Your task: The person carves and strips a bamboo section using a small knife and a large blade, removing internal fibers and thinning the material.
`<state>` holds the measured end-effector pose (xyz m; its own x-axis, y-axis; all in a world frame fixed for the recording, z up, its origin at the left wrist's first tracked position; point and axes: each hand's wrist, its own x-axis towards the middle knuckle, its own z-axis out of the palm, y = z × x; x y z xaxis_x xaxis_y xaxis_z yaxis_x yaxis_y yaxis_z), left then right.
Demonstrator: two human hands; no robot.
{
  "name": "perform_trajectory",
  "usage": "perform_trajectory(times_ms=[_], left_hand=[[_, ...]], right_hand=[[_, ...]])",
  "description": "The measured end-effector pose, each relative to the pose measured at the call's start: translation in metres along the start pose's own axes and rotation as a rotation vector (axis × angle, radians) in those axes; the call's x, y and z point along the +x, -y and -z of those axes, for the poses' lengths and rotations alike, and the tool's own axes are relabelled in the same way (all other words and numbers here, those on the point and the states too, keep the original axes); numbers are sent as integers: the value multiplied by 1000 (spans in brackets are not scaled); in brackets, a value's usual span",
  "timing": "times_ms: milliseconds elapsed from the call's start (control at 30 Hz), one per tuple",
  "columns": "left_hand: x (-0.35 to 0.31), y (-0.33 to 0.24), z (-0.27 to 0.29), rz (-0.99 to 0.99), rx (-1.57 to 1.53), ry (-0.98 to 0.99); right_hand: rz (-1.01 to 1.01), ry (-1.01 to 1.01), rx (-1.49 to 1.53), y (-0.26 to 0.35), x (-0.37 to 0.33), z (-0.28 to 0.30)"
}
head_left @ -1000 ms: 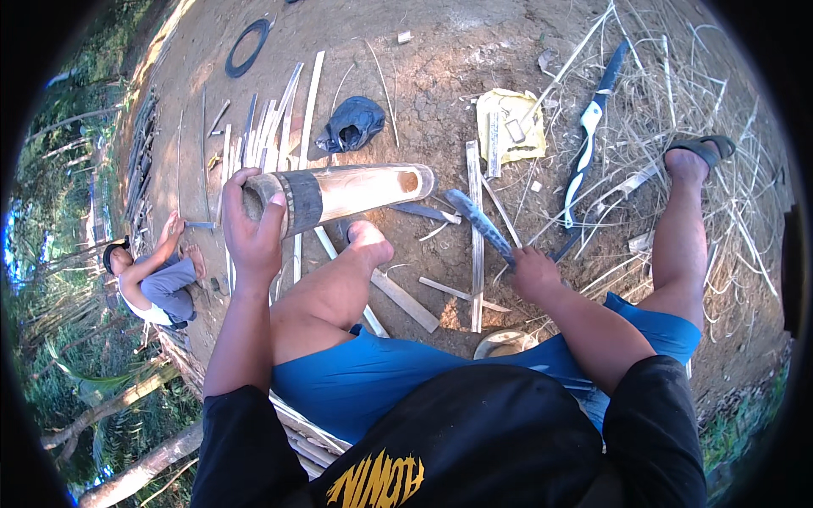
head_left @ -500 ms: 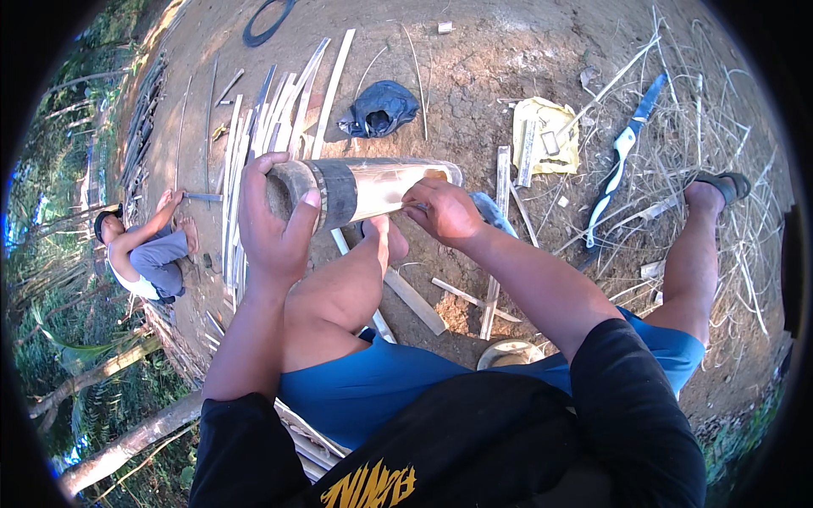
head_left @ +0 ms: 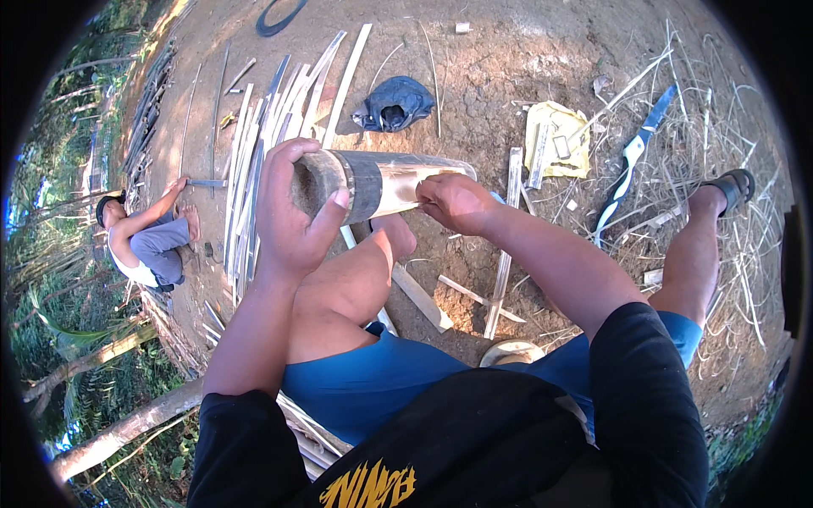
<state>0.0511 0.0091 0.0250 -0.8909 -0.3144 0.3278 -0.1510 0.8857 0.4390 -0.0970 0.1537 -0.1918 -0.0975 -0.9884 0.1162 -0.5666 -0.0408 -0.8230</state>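
Left hand (head_left: 292, 216) is wrapped around the open end of a thick hollow bamboo tube, pale along its body with a dark band near the mouth (head_left: 381, 182); the thumb lies over the dark band and the fingers curl over the rim. I see the right hand (head_left: 453, 201) clenched on the side of the tube further along, with the fingers pressed against the pale wall; whether it also pinches a small tool I cannot tell. The tube lies almost level above my bent left knee (head_left: 394, 237), its far end pointing to the right over the bare dirt ground (head_left: 508, 76).

I judge the tube to be stiff and rather light for its bulk, because it is hollow. The outer skin looks smooth, so it may slip or roll in a loose grip. The rim looks like the safest hold, since the fingers can hook inside it. A split edge could be sharp.

On the ground lie long pale bamboo strips (head_left: 271, 110), a crumpled dark blue cloth (head_left: 394, 103), a yellow sheet (head_left: 555, 140) and a long knife with a blue handle (head_left: 635, 157). Another person (head_left: 144, 245) crouches at the left.
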Motion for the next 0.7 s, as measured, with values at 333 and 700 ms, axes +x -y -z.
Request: perform_trajectory(times_ms=[333,700], left_hand=[[-4,5,9,-110,-83,82],[-26,26,13,170,-101,50]], right_hand=[[93,39,-54,7,-1,-3],[87,-177,-11,11,-4,-23]])
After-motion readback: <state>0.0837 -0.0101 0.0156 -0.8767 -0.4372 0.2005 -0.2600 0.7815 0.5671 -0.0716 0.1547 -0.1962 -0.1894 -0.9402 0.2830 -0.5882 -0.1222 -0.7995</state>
